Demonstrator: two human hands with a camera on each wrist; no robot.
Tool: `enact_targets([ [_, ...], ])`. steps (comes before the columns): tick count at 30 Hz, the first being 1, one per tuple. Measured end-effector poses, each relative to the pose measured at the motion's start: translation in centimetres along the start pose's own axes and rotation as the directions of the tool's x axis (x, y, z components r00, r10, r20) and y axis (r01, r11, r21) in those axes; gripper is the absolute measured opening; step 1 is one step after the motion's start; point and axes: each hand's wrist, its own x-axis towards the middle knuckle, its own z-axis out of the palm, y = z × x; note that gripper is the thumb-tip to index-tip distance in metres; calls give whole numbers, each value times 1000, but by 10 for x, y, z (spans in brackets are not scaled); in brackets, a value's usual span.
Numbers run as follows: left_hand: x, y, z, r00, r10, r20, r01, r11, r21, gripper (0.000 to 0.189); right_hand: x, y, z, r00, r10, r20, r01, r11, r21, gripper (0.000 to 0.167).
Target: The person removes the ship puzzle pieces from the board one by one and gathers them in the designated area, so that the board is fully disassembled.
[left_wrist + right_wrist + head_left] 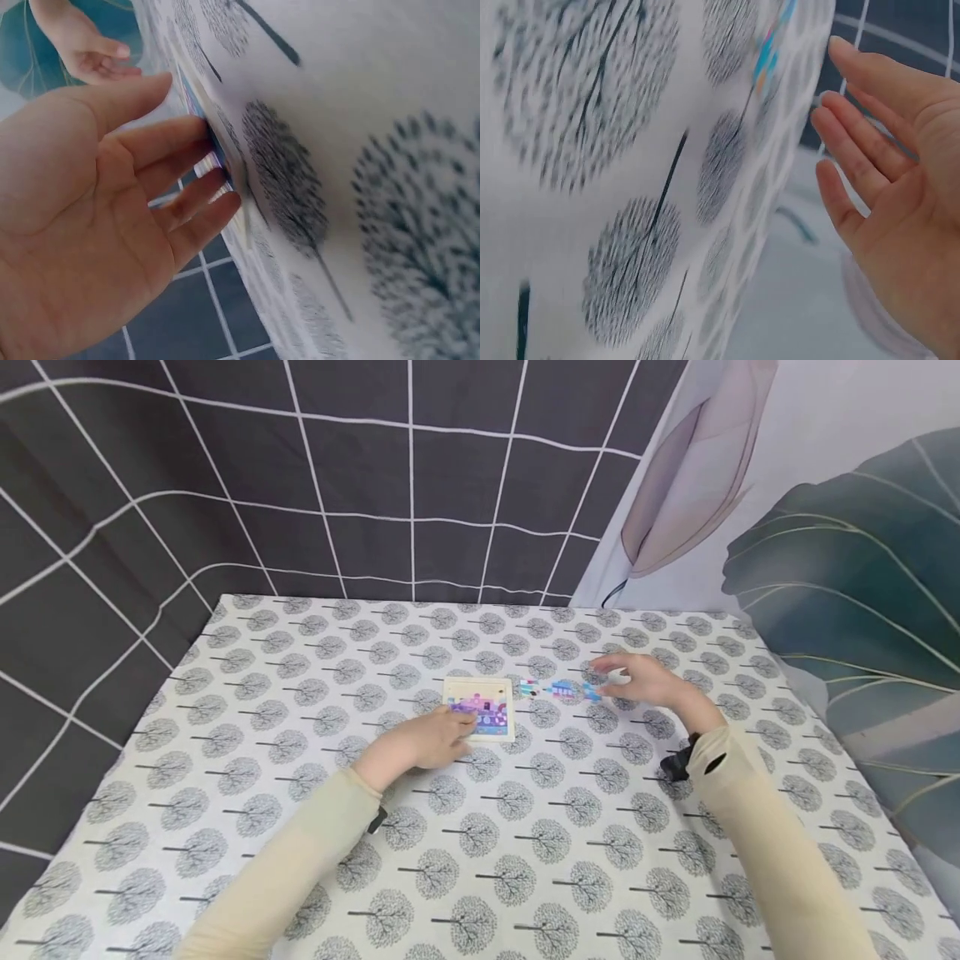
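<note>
The puzzle tray [512,710] looks part-filled — pieces [563,690] lie outside; left hand [431,740] touches it, fingers loose; right hand [647,681] spread, empty.

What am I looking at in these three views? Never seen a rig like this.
There's no robot here: these are a person's two bare hands. The wide picture comes from a camera worn on the head, looking forward and down. The other two come from cameras worn on the wrists, each looking at its own hand, so the table appears steeply tipped.

On the tree-patterned cloth lies a small framed puzzle with a colourful picture. To its right are some loose pieces.

The left hand has its fingertips at the puzzle. The right hand is beside the far-right loose piece, fingers spread. Neither hand appears to be gripping anything.
</note>
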Motion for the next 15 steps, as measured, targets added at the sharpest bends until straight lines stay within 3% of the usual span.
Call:
enact_targets([
  [8, -3, 1, -3, 999, 35, 13, -35, 999, 24, 54, 4, -27, 15, 989, -117, -94, 119, 993, 13, 52],
  [15, -2, -2, -2, 999, 32, 19, -33, 998, 52, 55, 12, -49, 20, 988, -116, -99, 125, 988, 87, 57],
])
